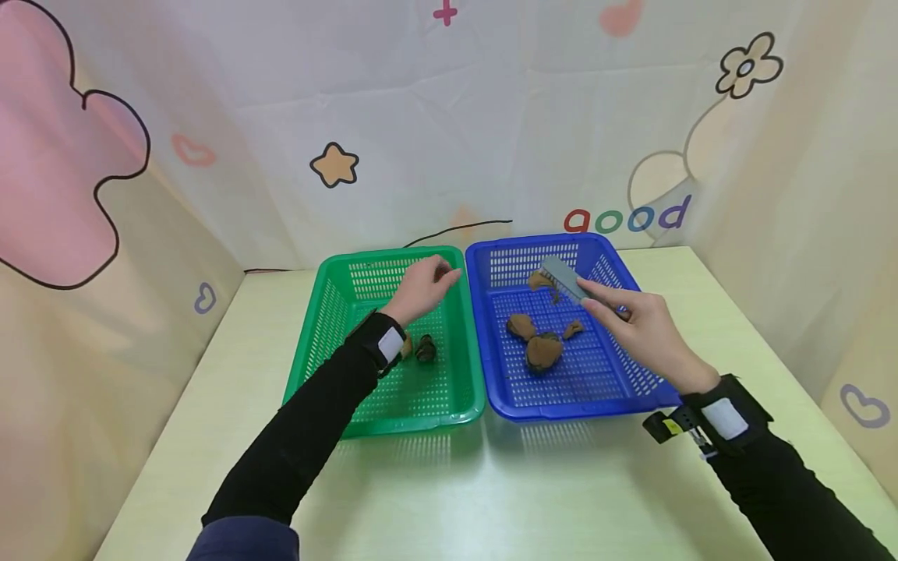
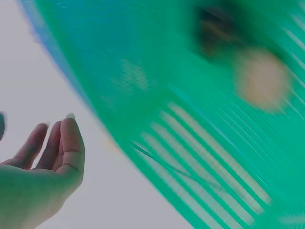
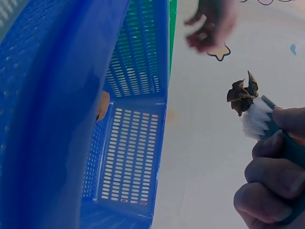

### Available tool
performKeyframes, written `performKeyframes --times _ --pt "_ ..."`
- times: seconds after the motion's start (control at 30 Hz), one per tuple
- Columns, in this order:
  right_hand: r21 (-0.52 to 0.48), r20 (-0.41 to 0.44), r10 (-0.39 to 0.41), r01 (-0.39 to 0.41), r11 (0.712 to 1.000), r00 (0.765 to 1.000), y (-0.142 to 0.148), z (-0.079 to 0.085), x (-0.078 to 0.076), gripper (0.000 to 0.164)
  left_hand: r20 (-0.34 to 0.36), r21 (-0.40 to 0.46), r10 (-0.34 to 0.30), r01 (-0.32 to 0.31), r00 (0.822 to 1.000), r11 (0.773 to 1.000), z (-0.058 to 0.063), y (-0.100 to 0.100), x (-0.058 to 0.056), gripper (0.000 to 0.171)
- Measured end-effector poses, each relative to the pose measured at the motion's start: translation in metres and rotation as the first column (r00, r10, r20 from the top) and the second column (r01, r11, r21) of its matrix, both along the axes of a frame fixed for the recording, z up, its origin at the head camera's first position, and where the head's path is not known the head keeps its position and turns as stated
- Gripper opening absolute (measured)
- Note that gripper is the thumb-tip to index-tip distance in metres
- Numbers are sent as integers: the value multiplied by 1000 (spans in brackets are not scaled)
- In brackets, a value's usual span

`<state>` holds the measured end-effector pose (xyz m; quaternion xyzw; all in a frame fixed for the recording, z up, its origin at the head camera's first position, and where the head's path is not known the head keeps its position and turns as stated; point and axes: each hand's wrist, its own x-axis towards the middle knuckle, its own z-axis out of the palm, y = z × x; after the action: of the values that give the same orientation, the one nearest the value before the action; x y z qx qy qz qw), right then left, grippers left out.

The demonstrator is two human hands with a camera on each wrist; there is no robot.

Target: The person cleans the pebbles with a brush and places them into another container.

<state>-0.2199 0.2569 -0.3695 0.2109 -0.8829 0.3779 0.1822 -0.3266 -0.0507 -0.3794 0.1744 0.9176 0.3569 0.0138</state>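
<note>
Brush first: in the head view the right hand grips its grey handle above the blue basket, bristles turned down toward the brown pieces. Four or so brown, husk-like pieces lie on that basket's floor, so most of the lot looks not yet moved. The green basket, touching the blue one along its side, holds two small dark pieces near its middle; that seems the finished share. The left hand hovers over the green basket's far corner, fingers loosely bent and holding nothing. Both baskets stand toward the far edge of the pale yellow-green bench, which is walled in by cloth printed with flowers, hearts, a star and the word "good".

Left wrist view: blurred green mesh fills it, with the left hand's fingers relaxed and empty.

Right wrist view: the right hand's fingers are curled round the brush handle, white bristles touching a brown scrap, beside the blue basket's wall.
</note>
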Motion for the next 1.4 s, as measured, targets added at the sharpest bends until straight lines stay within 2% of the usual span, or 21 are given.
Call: performKeyframes --times 0.07,0.13,0.2,0.27,0.33,0.4,0.5,0.53,0.6,0.67,0.8,0.9,1.03,1.1,1.13,1.2,1.3,1.33,1.4 --pt "-14 15 6 -6 1000 1000 -3 1 0 36 31 129 -89 84 996 988 13 22 7 39" --pt "-24 25 11 -10 1000 1000 -5 0 -1 36 72 216 -165 146 984 966 23 41 14 44" --pt "-29 28 10 -9 1000 1000 -7 0 -1 36 116 294 -228 186 967 938 28 57 20 48" --pt "-26 25 -1 1 1000 1000 -8 -1 -2 36 171 395 -278 193 945 898 30 69 24 49" --pt "-24 24 -15 15 1000 1000 -9 -1 -2 36 221 510 -315 166 923 844 29 79 26 49" --pt "-28 28 -19 19 999 999 -10 -3 -3 36 261 619 -338 112 904 778 27 85 27 45" --pt "-45 52 -18 21 999 999 -12 -4 -3 36 298 722 -334 18 894 692 24 91 29 38" --pt "-49 57 -20 23 999 998 -12 -5 -3 37 304 740 -326 -7 895 672 23 92 30 35" --pt "-47 59 -28 31 998 998 -13 -5 -3 37 310 760 -304 -43 901 648 23 93 31 30" --pt "-38 48 -43 44 998 998 -14 -6 -3 37 307 764 -282 -59 909 642 24 93 32 25" --pt "-26 17 -69 69 997 997 -14 -6 -2 36 289 755 -244 -63 926 653 26 93 32 17" --pt "-37 17 -69 70 997 997 -16 -5 -2 36 300 759 -246 -75 922 647 26 95 32 14" --pt "-50 10 -71 71 996 997 -19 -4 -2 36 324 793 -268 -106 907 601 26 100 33 14" --pt "-48 -14 -84 83 995 996 -19 -4 -2 36 306 810 -270 -101 913 577 26 103 34 12" --pt "-47 -24 -96 95 994 995 -20 -4 -1 36 289 812 -261 -92 921 577 26 103 34 11" --pt "-48 -37 -117 116 992 992 -21 -3 -1 35 239 793 -242 -46 940 607 26 103 35 8" --pt "-41 -41 -159 157 987 986 -21 -3 0 35 168 737 -237 38 957 675 28 101 36 8" --pt "-33 -41 -184 182 983 982 -20 -3 0 35 147 716 -251 72 957 695 29 100 37 8" --pt "-23 -39 -242 241 970 970 -16 -3 0 36 107 670 -309 161 945 725 31 99 39 7"
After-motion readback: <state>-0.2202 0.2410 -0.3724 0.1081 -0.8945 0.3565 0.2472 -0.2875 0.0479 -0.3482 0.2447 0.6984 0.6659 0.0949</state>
